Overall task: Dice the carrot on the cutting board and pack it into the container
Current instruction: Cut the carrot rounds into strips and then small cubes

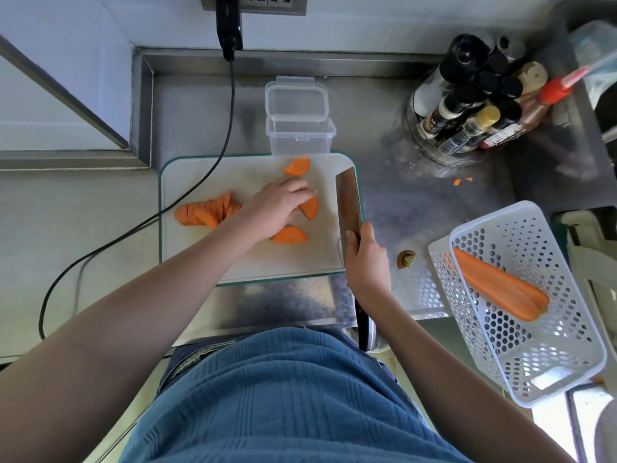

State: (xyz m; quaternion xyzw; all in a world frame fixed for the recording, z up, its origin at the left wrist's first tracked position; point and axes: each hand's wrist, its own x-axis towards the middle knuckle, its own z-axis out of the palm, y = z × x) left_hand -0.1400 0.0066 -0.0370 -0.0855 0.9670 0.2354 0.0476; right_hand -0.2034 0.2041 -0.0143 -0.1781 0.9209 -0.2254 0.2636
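Am gathering carrot slices point(289, 234) mid-board point(187, 259) under left hand point(278, 208), fingers flat, bunching for dicing. Right hand point(365, 259) clenching cleaver point(349, 198), parked right. Container point(300, 137) waiting open, far.

Your left hand point(278, 208) among carrot slices point(208, 212) on the cutting board point(233, 262), your right hand point(365, 259) holding the cleaver point(349, 198) at its right edge, open container point(299, 135) behind the board, basket point(521, 295) holding a carrot half point(497, 285) far right.

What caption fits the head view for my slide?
Left hand arranges carrot slices on cutting board; right hand holds cleaver.
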